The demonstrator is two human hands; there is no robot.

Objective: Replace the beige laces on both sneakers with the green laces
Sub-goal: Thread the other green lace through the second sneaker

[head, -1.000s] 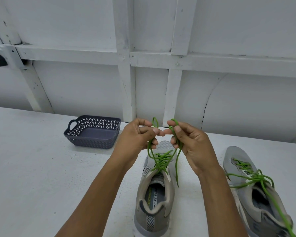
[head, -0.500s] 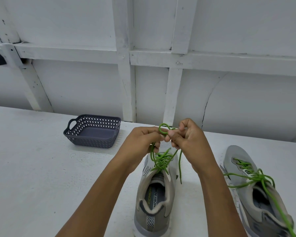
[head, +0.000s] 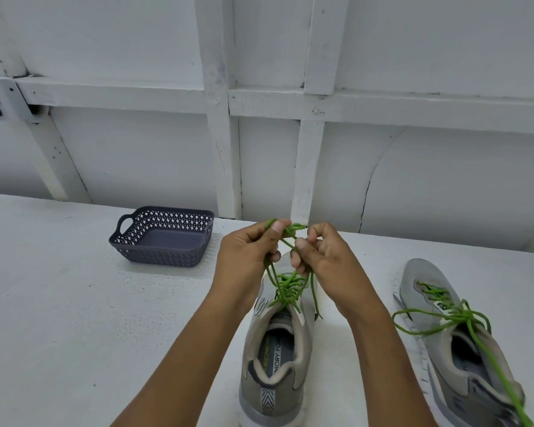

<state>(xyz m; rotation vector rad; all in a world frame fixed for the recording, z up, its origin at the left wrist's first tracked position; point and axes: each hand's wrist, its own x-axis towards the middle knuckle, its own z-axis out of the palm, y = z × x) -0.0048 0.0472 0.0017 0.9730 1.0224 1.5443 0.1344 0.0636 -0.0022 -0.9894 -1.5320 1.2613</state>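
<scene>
Crossing the two green loops is what has happened in the last second: a moment ago I held one loop in each hand with a gap between them, and now my left hand (head: 247,254) and right hand (head: 330,263) have come together at the middle of the frame, with the loops wound over each other between my thumbs. Both sets of fingers (head: 316,234) are curled and pinching the green lace (head: 285,288), the left on a loop that pokes up above the thumb, the right on the strand crossing beside it. I take this to mean the bow on the centre sneaker (head: 275,359) is half made and only needs one loop passed through and pulled snug. That sneaker sits on the worktop (head: 74,318) just below my hands, heel toward me, and the lace rises from its top eyelets straight up into my grip, with one loose end hanging down beside its tongue. The other sneaker (head: 463,349) lies at the lower right, well apart from my hands, and its own green lace (head: 444,322) is threaded but lies in slack loops, so I judge it may need tidying. No beige lace shows on either shoe. A dark basket (head: 164,257) stands at the left of centre, untouched.
</scene>
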